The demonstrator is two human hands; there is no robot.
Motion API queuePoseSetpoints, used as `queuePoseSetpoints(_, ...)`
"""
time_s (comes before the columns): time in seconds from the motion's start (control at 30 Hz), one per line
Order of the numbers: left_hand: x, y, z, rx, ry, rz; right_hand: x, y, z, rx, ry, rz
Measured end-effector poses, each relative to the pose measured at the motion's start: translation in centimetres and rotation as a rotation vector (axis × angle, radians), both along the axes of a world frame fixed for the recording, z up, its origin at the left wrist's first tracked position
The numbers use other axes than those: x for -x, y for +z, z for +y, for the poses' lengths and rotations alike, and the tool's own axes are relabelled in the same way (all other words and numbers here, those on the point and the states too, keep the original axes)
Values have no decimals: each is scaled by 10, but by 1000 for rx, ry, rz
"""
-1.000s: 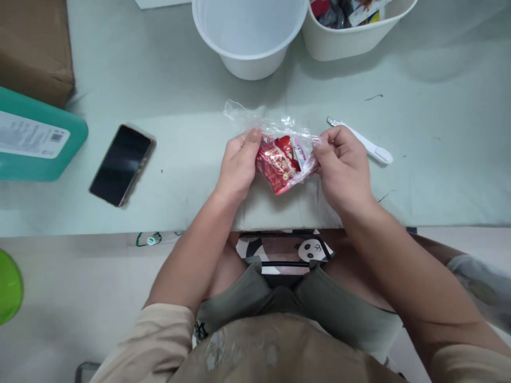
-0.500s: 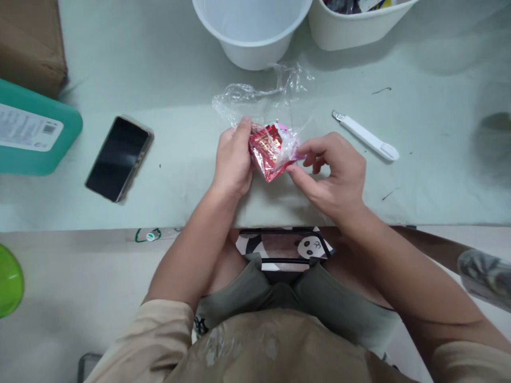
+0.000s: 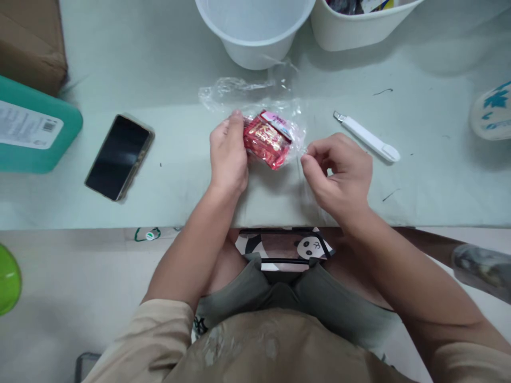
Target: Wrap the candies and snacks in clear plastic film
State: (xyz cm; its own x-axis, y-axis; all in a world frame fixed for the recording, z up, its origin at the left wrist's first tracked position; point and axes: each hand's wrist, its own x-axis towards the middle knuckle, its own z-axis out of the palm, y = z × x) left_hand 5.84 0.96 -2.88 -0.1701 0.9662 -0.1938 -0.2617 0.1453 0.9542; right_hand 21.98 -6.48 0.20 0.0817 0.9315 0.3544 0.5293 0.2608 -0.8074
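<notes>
Red shiny packets (image 3: 266,139) with gold print and a pink-and-white label lie together inside a crumpled clear plastic bag (image 3: 235,91). My left hand (image 3: 230,151) is closed on the left side of the packets, thumb on top. Just right of them, my right hand (image 3: 337,173) pinches the edge of the clear plastic between thumb and forefinger. The bag's loose part spreads over the table beyond the packets, towards the white bucket.
A white round bucket (image 3: 255,45) and a white bin (image 3: 361,29) stand at the back. A white cutter (image 3: 369,139) lies right, a phone (image 3: 118,158) left, near a teal container (image 3: 35,127) and cardboard box (image 3: 34,45). A white lid-like item (image 3: 493,114) is far right.
My right hand has closed on the plastic and moved slightly right. The packets have turned, showing more of their printed face and label. A white item with a blue pattern has appeared at far right.
</notes>
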Motion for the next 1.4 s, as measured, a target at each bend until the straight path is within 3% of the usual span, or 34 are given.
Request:
queuePoseSetpoints(0.13,4,-7,2,-120,72,60,2,2,-1,92,-11,147)
queuePoseSetpoints(0.27,13,-10,4,-280,120,259,1,3,0,159,-25,230)
queuePoseSetpoints(0.37,20,-10,6,-341,131,337,-1,-1,3,288,-15,315)
queuePoseSetpoints(0.5,17,-3,0,-350,70,416,1,-11,5,476,35,420)
queuePoseSetpoints(0.63,7,6,-13,-349,-52,445,6,-16,4,499,47,383)
queuePoseSetpoints(0.77,6,0,-12,-331,-83,361,5,-14,4,463,50,393)
queuePoseSetpoints(0.87,8,-8,-3,-284,-75,193,2,-13,7,531,77,498)
queuePoseSetpoints(0.97,11,-5,3,-71,-151,-43,1,-14,11,620,108,664)
queuePoseSetpoints(1.07,7,8,-3,117,-214,-225,2,-15,14,596,20,736)
queuePoseSetpoints(1.17,-3,16,-16,91,-303,-210,5,-12,12,490,-10,655)
queuePoseSetpoints(1.27,-11,15,-25,28,-398,-148,8,-7,8,422,27,473)
queuePoseSetpoints(1.4,-13,9,-25,-50,-317,-19,8,-6,7,414,-36,309)
